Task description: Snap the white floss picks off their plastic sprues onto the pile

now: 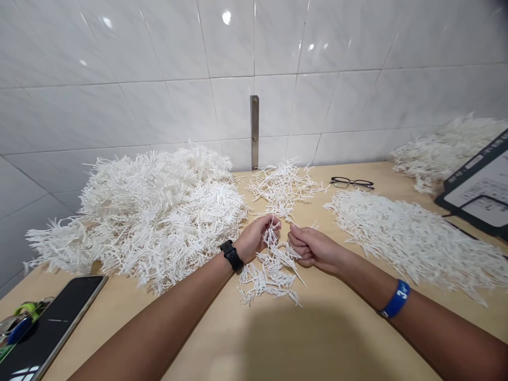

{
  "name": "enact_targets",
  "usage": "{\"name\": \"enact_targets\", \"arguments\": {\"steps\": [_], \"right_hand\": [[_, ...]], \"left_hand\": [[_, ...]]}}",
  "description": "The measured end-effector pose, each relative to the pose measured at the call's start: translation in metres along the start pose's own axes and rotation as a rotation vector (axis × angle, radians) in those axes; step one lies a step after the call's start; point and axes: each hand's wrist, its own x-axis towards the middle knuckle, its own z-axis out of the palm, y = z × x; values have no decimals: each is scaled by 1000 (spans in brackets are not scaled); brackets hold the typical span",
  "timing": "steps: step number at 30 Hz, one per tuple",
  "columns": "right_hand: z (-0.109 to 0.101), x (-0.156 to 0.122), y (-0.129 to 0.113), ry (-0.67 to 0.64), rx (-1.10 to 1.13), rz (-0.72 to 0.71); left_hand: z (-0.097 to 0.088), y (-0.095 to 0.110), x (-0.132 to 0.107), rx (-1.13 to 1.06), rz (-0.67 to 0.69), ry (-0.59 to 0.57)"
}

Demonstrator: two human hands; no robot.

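Note:
My left hand (pixel 257 235), with a black watch on the wrist, is closed around a white plastic comb-like strip (pixel 272 233) in the middle of the wooden table (pixel 317 338). My right hand (pixel 311 247), with a blue wristband, is curled shut just to its right, fingertips pinched near the same strip. Below both hands lies a small heap of loose white strips (pixel 270 275).
A big pile of white strips (pixel 151 211) fills the left. A flatter pile (pixel 416 238) lies on the right, a small one (pixel 283 185) at the back, another (pixel 444 145) far right. Glasses (pixel 351 183), a phone (pixel 51 323), a black clipboard (pixel 480 185), tiled wall behind.

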Motion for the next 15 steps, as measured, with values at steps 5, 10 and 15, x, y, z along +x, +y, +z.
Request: {"name": "enact_targets", "arguments": {"steps": [5,10,15], "right_hand": [[-1,1,1,11,-21,7],[0,1,1,46,-15,5],[1,1,4,103,-25,-24]], "left_hand": [[-1,0,0,-12,8,6],[0,-1,-3,110,37,62],[-1,0,-4,145,47,32]]}}
